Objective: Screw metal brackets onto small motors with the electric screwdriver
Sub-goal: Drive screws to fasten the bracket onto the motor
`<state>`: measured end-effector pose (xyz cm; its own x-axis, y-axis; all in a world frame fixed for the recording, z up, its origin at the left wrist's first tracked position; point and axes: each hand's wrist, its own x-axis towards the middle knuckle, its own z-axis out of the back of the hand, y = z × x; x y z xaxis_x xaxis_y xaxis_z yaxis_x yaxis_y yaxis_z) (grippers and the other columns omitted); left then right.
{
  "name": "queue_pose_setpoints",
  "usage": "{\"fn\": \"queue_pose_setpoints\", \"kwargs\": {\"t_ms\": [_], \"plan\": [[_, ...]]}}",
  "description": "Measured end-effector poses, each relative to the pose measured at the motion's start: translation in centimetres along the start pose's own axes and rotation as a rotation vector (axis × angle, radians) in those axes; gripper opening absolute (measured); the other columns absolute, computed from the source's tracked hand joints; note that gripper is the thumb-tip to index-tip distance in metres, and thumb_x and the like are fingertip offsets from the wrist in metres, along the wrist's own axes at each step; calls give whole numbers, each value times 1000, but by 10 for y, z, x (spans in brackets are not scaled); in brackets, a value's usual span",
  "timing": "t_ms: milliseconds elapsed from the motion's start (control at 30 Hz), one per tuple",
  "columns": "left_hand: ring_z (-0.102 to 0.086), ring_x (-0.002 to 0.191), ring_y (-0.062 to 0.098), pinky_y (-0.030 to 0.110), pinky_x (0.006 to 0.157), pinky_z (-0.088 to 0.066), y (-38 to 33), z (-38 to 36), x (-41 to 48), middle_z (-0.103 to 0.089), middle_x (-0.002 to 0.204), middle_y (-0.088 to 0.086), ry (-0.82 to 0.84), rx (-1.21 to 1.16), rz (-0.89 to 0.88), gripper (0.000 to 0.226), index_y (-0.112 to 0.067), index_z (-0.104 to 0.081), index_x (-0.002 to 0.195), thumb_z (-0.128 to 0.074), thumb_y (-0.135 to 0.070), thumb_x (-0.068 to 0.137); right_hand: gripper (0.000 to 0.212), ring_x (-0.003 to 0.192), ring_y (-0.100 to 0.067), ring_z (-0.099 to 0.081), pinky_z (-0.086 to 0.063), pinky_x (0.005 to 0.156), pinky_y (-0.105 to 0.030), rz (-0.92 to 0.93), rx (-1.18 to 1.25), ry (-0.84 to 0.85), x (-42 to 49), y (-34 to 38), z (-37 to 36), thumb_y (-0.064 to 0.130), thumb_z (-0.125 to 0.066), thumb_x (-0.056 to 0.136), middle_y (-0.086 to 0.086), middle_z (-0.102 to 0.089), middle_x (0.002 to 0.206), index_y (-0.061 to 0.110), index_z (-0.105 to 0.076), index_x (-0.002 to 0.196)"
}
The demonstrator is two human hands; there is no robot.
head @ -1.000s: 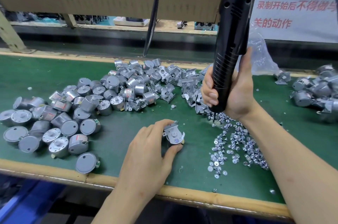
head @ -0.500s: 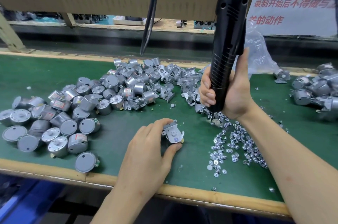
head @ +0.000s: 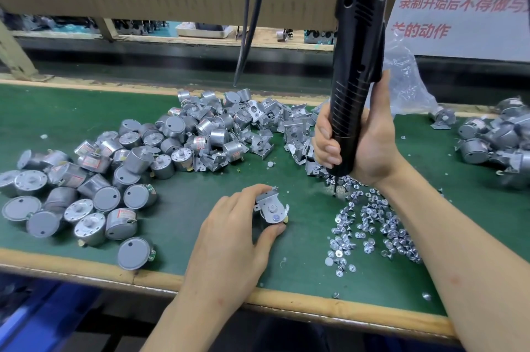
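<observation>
Two grips unchanged: left hand [head: 229,234] on motor [head: 272,209], right hand [head: 370,147] on screwdriver [head: 357,64].

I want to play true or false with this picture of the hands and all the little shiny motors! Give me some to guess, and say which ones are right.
1. The right hand grips the black screwdriver. True.
2. The left hand holds a motor with a bracket on the green mat. True.
3. The screwdriver's tip touches that motor. False: the tip is at the screw pile, apart from the motor.
4. The screws sit in a box. False: they lie loose on the mat.
5. A heap of loose motors lies left of the held one. True.
</observation>
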<state>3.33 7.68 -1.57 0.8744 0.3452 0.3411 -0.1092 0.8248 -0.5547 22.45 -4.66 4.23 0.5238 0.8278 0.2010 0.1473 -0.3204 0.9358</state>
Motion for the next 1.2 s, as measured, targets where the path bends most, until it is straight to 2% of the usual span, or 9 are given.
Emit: {"fn": "queue_pose_setpoints", "kwargs": {"t_ms": [100, 267, 600, 700, 767, 900, 1000, 1100, 1200], "plan": [[-56, 101, 6, 15, 84, -37, 0, 0, 0, -62, 108, -22, -4, 1, -2, 43, -31, -57, 121, -75, -36, 82, 83, 36, -16, -36, -35, 45, -24, -2, -17, 24, 0, 0, 0, 87, -17, 75, -1, -43, 46, 12, -51, 61], [-55, 101, 5, 14, 83, -36, 0, 0, 0, -62, 107, -23, -7, -1, -5, 44, -32, -57, 122, -76, -36, 82, 90, 35, -16, -36, -36, 44, -23, -44, -10, 28, 0, 0, 2, 80, 4, 84, -2, -43, 47, 13, -52, 60], [-53, 91, 1, 16, 77, -39, 0, 0, 0, -61, 103, -25, -17, -22, -3, 44, -36, -55, 120, -77, -37, 81, 90, 36, -17, -36, -36, 44, -24, -61, -22, 32, 1, -1, 0, 79, 3, 84, -3, -44, 47, 12, -53, 61], [-52, 87, -1, 12, 76, -38, 0, 1, 0, -60, 100, -26, -12, -51, 11, 45, -37, -55, 119, -78, -37, 80, 91, 36, -16, -36, -36, 45, -25, -51, -28, 31, -1, 1, -3, 85, -1, 81, -2, -44, 47, 13, -53, 61], [-49, 83, -6, 8, 75, -37, -1, 2, 0, -58, 95, -27, -13, -74, 26, 46, -36, -55, 119, -79, -36, 79, 89, 36, -16, -36, -35, 45, -25, -21, -28, 31, -2, 4, -7, 86, -7, 78, -2, -43, 47, 13, -53, 60], [-46, 79, -14, 4, 73, -34, -2, 4, 0, -47, 74, -28, -19, -78, 34, 42, -31, -60, 112, -82, -33, 77, 89, 38, -16, -39, -32, 46, -27, 36, -15, 47, 0, 13, -25, 78, 5, 80, 0, -46, 47, 16, -55, 59], [-46, 82, -14, 4, 74, -34, -3, 4, 0, -50, 79, -27, 2, -82, 43, 41, -31, -60, 112, -81, -36, 77, 86, 39, -16, -41, -31, 47, -29, 83, -11, 58, 2, 15, -47, 76, 6, 77, 1, -46, 48, 19, -56, 60], [-50, 82, -5, 11, 73, -36, -3, 3, 1, -59, 93, -23, 18, -98, 58, 40, -34, -59, 113, -79, -39, 79, 84, 41, -16, -43, -36, 49, -28, 111, -6, 59, 4, 8, -66, 74, 6, 79, 1, -48, 49, 19, -55, 62], [-51, 81, 3, 17, 72, -36, -4, 3, 2, -63, 96, -17, 9, -106, 70, 40, -34, -59, 111, -80, -38, 77, 81, 42, -17, -43, -39, 50, -27, 137, 1, 39, 7, 0, -78, 70, 5, 82, 0, -48, 51, 15, -52, 66]]}}
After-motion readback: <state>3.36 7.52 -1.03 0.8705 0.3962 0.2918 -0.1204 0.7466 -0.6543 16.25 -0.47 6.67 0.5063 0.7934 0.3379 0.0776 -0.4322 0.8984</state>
